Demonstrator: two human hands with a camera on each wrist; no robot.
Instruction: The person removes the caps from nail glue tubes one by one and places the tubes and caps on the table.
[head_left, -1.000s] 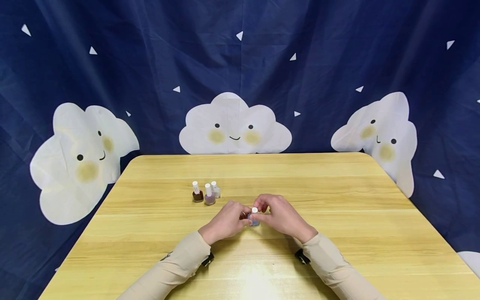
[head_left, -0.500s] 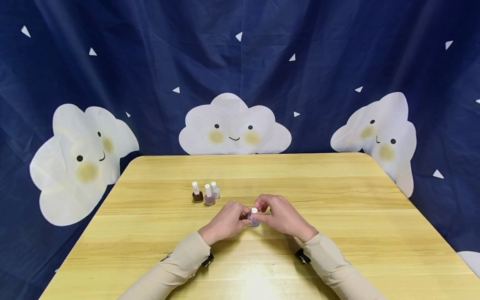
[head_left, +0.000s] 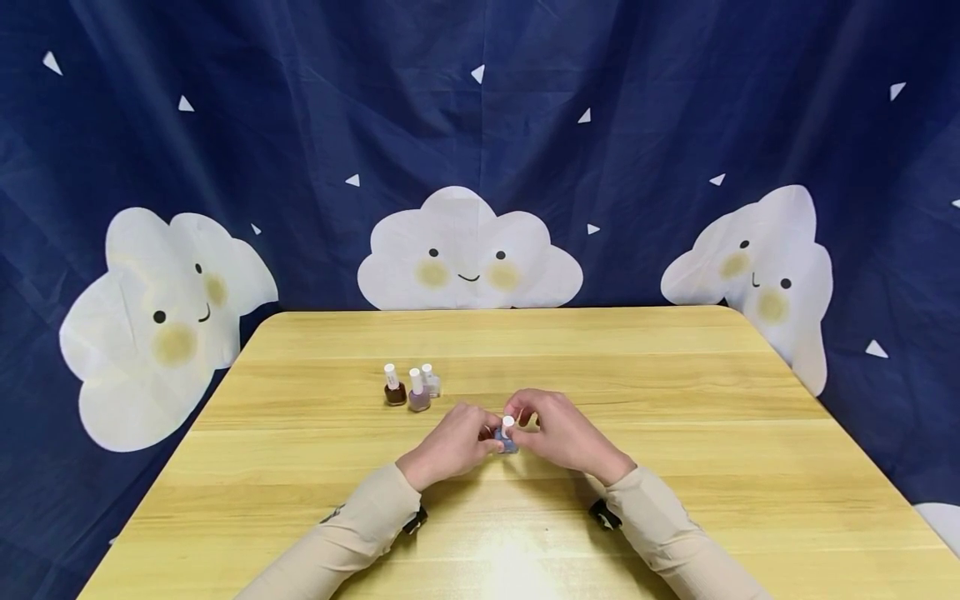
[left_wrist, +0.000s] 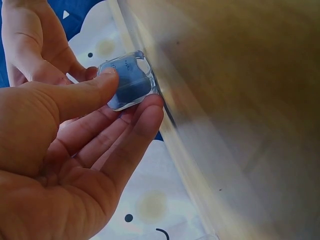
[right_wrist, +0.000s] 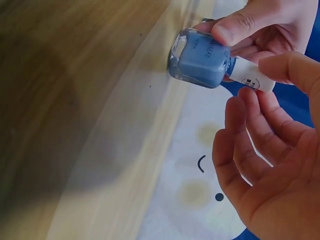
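A small glass nail polish bottle (right_wrist: 200, 59) filled with blue polish stands between the two hands, near the middle of the table in the head view. My left hand (head_left: 456, 440) holds its body, thumb on one face and fingers on the other, as the left wrist view shows. With thumb and fingertips my right hand (head_left: 566, 429) pinches the white cap (right_wrist: 248, 74). A short band of blue neck shows between cap and glass in the right wrist view. The ring and little fingers of the right hand are spread away from the cap.
Left of the hands and farther back, three more nail polish bottles stand upright close together: a dark brown one (head_left: 395, 392), a lilac one (head_left: 419, 400) and a clear one (head_left: 432, 386). Behind the wooden table (head_left: 675, 375) hangs a dark blue cloud-print curtain (head_left: 480, 125).
The right thumb and fingertips have shifted slightly left on the cap, and more of the cap's side shows now. The left hand and the three other bottles have stayed in place.
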